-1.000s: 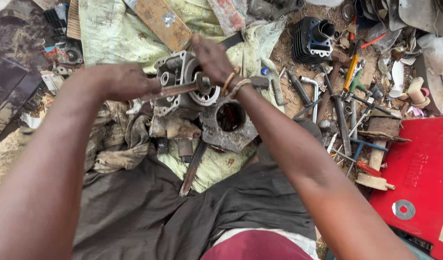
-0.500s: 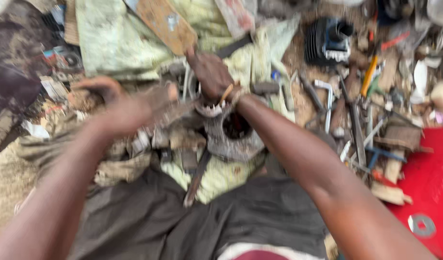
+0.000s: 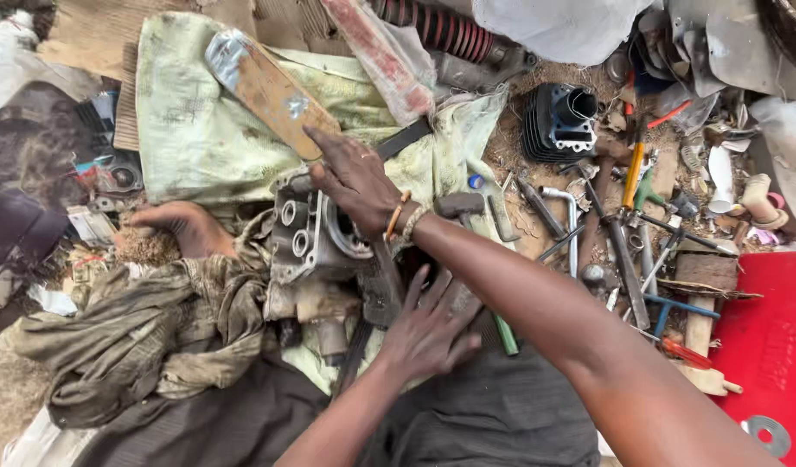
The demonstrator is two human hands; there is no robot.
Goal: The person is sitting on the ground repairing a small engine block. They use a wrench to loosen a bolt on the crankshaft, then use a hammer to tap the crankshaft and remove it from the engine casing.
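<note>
A grey metal engine casing (image 3: 307,233) with round bores lies on a pale green cloth (image 3: 199,130) in the middle. My right hand (image 3: 354,182) lies across its top, fingers stretched toward the upper left, bracelets on the wrist. My left hand (image 3: 428,324) presses flat with spread fingers on a dark metal part just below and right of the casing, beside a green-handled tool (image 3: 504,333). Neither hand holds anything. Left of the casing a dark foot or hand (image 3: 177,229) rests on the ground; I cannot tell which.
Dirty rags (image 3: 147,329) lie at the lower left. A black finned cylinder (image 3: 558,121), wrenches and screwdrivers (image 3: 627,225) are scattered on the right. A red box (image 3: 770,346) sits at the right edge. A wooden board (image 3: 264,91) and a red spring (image 3: 445,30) lie above.
My left hand has left the bar it held at the casing's left side and come down flat below the casing. My right hand stays on the casing.
</note>
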